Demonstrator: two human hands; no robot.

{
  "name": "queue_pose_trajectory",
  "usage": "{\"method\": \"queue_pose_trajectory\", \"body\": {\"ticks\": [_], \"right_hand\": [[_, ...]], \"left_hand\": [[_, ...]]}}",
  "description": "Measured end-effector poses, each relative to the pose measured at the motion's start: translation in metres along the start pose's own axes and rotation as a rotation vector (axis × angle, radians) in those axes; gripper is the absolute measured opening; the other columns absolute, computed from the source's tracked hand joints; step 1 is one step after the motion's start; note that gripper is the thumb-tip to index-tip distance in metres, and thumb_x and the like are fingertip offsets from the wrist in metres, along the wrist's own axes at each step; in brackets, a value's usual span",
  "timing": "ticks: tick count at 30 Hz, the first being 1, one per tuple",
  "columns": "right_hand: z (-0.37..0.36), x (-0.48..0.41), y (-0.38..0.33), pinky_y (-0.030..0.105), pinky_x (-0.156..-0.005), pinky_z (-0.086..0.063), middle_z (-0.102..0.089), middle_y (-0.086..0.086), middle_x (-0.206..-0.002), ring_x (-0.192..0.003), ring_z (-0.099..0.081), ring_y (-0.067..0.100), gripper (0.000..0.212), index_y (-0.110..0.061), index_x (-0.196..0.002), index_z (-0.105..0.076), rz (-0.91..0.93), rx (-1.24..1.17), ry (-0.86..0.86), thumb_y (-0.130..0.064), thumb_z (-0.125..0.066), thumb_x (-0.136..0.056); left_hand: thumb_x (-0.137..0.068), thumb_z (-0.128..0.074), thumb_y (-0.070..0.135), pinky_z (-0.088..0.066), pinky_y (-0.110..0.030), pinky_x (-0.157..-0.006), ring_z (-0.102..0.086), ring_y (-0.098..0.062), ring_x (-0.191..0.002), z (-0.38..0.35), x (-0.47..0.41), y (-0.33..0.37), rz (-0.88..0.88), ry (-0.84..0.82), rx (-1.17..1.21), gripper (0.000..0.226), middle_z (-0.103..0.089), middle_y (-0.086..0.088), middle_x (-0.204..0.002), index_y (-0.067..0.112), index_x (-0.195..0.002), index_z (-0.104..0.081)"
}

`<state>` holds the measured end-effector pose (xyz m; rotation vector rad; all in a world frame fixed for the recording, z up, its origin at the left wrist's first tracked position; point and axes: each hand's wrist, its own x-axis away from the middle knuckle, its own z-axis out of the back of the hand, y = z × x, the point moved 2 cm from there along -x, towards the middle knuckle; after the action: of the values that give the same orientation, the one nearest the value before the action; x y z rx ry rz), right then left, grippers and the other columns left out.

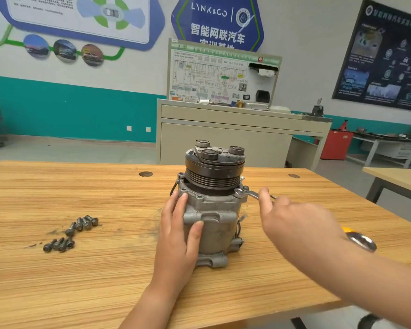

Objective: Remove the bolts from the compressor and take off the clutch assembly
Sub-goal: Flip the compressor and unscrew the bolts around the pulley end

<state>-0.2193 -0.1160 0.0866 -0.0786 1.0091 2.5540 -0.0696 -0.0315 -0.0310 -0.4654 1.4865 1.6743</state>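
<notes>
While L hand presses compressor | R hand grips wrench at flange

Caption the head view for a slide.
Left hand steadies the upright compressor; right hand holds a wrench at its flange; loose bolts lie nearby.

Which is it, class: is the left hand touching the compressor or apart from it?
Touching. Head view: the left hand steadies the compressor, thumb and fingers pressed on its casing.
</notes>
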Motion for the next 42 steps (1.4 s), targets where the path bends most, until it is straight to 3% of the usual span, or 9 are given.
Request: {"method": "queue_pose_trajectory", "body": {"ticks": [3,6,9,12,18,28,35,39,42], "right_hand": [[-0.011,-0.011,0.028,0.025,-0.038,-0.018,-0.027,0.0,-0.068,-0.047,-0.028,0.013,0.064,-0.008,-0.144,-0.009,-0.015,-0.002,0.062,0.003,-0.04,-0.089],[-0.037,-0.031,0.045,0.023,-0.037,-0.026,-0.046,0.004,-0.057,-0.042,-0.039,0.019,0.042,-0.004,-0.103,-0.059,-0.042,-0.119,0.353,0.011,-0.069,-0.065],[-0.059,-0.06,0.043,0.037,-0.053,-0.054,-0.065,0.011,-0.065,-0.055,-0.062,0.027,0.03,0.0,-0.078,-0.068,-0.009,-0.282,0.678,0.02,-0.072,-0.057],[-0.067,-0.086,0.03,0.04,-0.066,-0.057,-0.07,0.01,-0.076,-0.067,-0.068,0.024,0.02,0.0,-0.077,-0.069,0.021,-0.377,0.783,0.016,-0.071,-0.065],[-0.054,-0.075,0.044,0.035,-0.046,-0.052,-0.067,0.013,-0.07,-0.056,-0.063,0.028,0.027,0.003,-0.109,-0.065,-0.091,-0.555,0.907,0.004,-0.064,-0.082],[-0.037,0.002,0.032,0.029,-0.054,-0.036,-0.049,-0.008,-0.078,-0.07,-0.051,0.016,0.054,-0.037,-0.146,-0.007,-0.12,-0.407,0.198,-0.024,-0.031,-0.1],[-0.003,-0.01,0.02,0.026,-0.04,-0.018,-0.029,-0.004,-0.061,-0.047,-0.024,0.013,0.053,-0.014,-0.138,-0.024,-0.106,-0.193,0.03,0.0,-0.037,-0.089],[0.008,-0.009,0.008,0.027,-0.039,-0.018,-0.035,0.004,-0.066,-0.056,-0.041,0.021,0.053,0.001,-0.134,-0.023,-0.028,-0.109,-0.033,0.007,-0.038,-0.084],[0.002,-0.007,0.003,0.028,-0.04,-0.021,-0.056,0.014,-0.104,-0.084,-0.062,0.026,0.052,0.007,-0.137,-0.017,0.011,-0.095,-0.048,0.009,-0.034,-0.087]], "left_hand": [[-0.088,-0.033,0.053,-0.011,0.0,-0.103,-0.014,0.01,-0.136,0.0,0.0,0.001,0.008,-0.001,0.007,0.044,-0.017,0.023,-0.145,0.05,-0.131,-0.022],[-0.088,-0.034,0.054,-0.011,0.001,-0.102,-0.014,0.013,-0.135,0.001,0.0,0.001,0.013,-0.009,0.026,0.045,-0.015,0.028,-0.144,0.05,-0.131,-0.023],[-0.089,-0.037,0.052,-0.012,0.003,-0.1,-0.013,0.017,-0.133,0.002,0.0,0.0,0.017,-0.015,0.033,0.045,-0.014,0.029,-0.144,0.05,-0.132,-0.023],[-0.089,-0.039,0.051,-0.012,0.004,-0.099,-0.012,0.018,-0.132,0.002,0.0,0.0,0.022,-0.022,0.032,0.046,-0.014,0.028,-0.144,0.05,-0.132,-0.023],[-0.09,-0.042,0.041,-0.012,0.004,-0.099,-0.012,0.019,-0.131,0.002,0.001,0.0,0.029,-0.027,0.02,0.045,-0.017,0.024,-0.145,0.052,-0.13,-0.024],[-0.087,-0.037,0.053,-0.013,0.003,-0.099,-0.015,0.014,-0.133,0.0,0.0,0.001,0.027,-0.017,0.042,0.042,-0.023,0.01,-0.149,0.05,-0.128,-0.029],[-0.087,-0.036,0.053,-0.014,0.002,-0.101,-0.019,0.009,-0.135,0.001,0.0,0.0,0.015,-0.007,0.045,0.042,-0.025,0.011,-0.147,0.048,-0.128,-0.031],[-0.086,-0.036,0.054,-0.014,0.001,-0.101,-0.019,0.01,-0.134,0.002,0.0,-0.001,0.017,-0.005,0.036,0.042,-0.023,0.019,-0.145,0.048,-0.127,-0.032],[-0.085,-0.036,0.054,-0.014,0.002,-0.101,-0.018,0.014,-0.132,0.003,0.0,-0.003,0.008,-0.003,0.021,0.043,-0.022,0.021,-0.144,0.046,-0.127,-0.032]]}}
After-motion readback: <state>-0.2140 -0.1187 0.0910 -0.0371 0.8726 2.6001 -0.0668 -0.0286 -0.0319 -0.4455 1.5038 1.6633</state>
